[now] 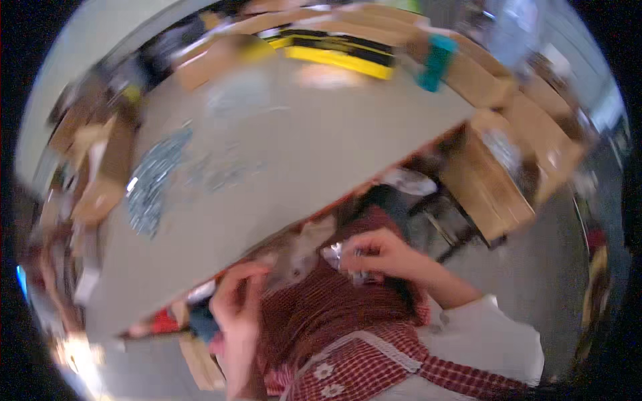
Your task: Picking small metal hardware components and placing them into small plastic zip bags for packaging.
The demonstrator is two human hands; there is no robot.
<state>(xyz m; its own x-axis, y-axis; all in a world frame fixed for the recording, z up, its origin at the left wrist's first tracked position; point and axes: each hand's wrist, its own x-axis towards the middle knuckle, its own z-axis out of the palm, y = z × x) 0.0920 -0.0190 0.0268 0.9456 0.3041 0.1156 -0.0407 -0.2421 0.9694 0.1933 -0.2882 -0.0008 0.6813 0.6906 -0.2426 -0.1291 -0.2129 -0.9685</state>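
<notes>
My left hand (237, 297) is at the table's near edge, thumb and fingers pinched together. They seem to grip the edge of a clear plastic bag (292, 267), which hangs between my hands over my lap; blur softens its outline. To the right, my right hand (378, 254) is closed around small shiny silvery pieces (332, 254), whose exact kind I cannot make out. On the table's left part lies a curved pile of small shiny metal pieces (157, 180). Several loose pieces (227, 174) are scattered just right of that pile.
The grey table (321, 147) has a reddish edge. Clear plastic (237, 93) lies toward its far side. At the back are a yellow-and-black box (341, 57) and a teal cylinder (437, 63). Open cardboard boxes (485, 180) stand right; others (100, 194) line the left.
</notes>
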